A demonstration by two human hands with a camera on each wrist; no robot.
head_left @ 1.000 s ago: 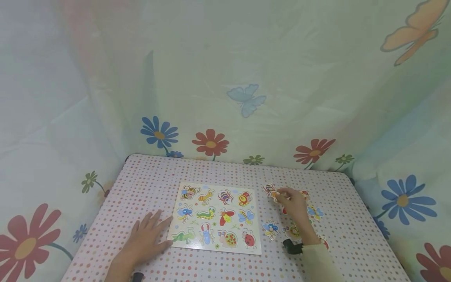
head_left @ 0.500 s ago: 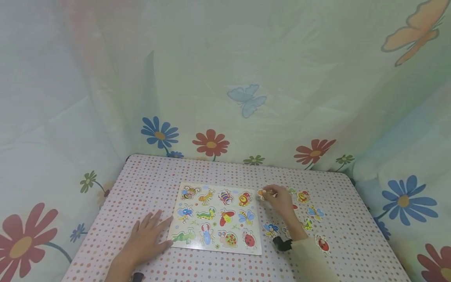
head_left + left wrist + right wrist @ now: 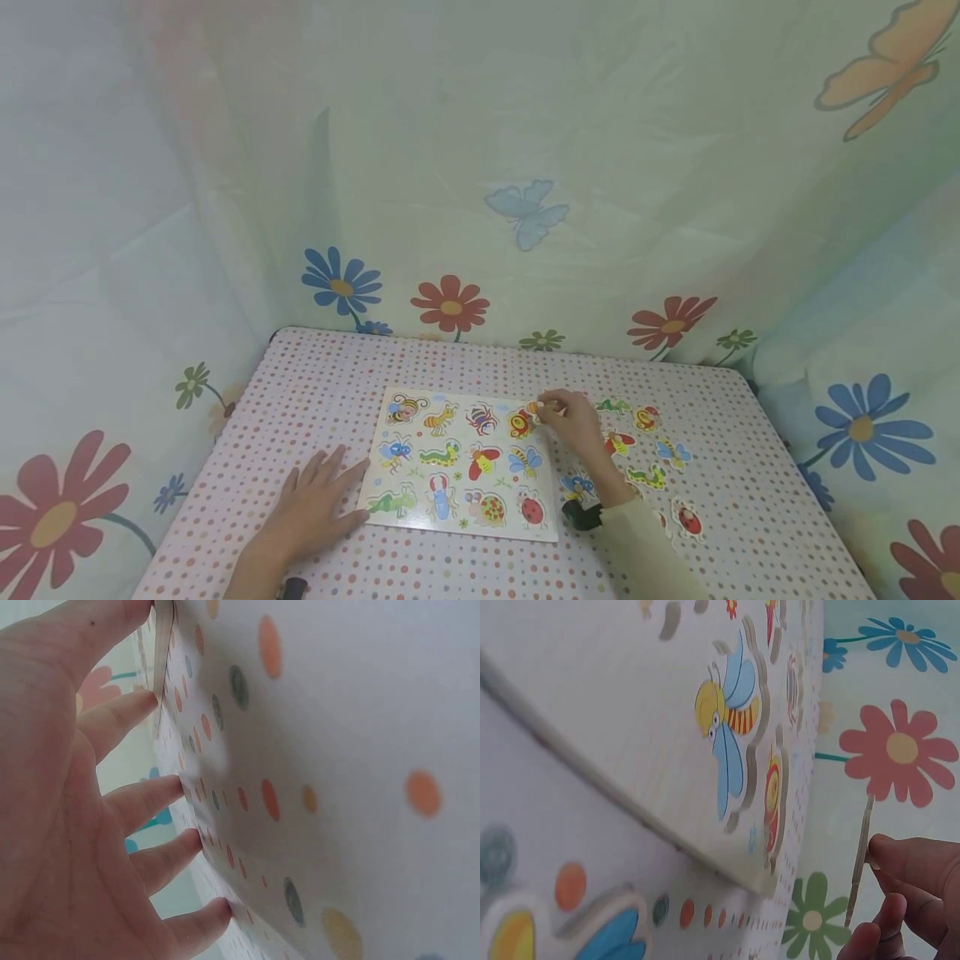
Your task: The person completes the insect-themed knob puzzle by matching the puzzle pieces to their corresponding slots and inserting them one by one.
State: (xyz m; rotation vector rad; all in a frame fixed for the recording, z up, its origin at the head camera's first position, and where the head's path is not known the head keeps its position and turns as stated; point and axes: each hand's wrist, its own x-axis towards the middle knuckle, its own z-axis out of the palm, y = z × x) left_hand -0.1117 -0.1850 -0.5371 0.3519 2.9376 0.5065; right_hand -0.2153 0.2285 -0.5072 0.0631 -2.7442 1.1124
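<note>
My right hand pinches a small orange flat wooden puzzle piece between thumb and fingers, over the top right corner of the insect puzzle board. The right wrist view shows that piece edge-on and clear of the board, so its picture is hidden there. Rows of insect-shaped recesses with printed pictures cover the board. My left hand lies with spread fingers at the board's left side, thumb and index finger at its edge. In the left wrist view its fingertips rest on the dotted tablecloth.
Loose insect pieces lie right of the board: a green grasshopper, a red fly, a blue-winged bee, a caterpillar, a ladybug and a blue mosquito, partly behind the right wrist. A flowered curtain surrounds the table.
My right hand has moved left with the orange piece, from among the loose pieces to the board's top right corner, uncovering the grasshopper, fly and caterpillar. The left hand has stayed put.
</note>
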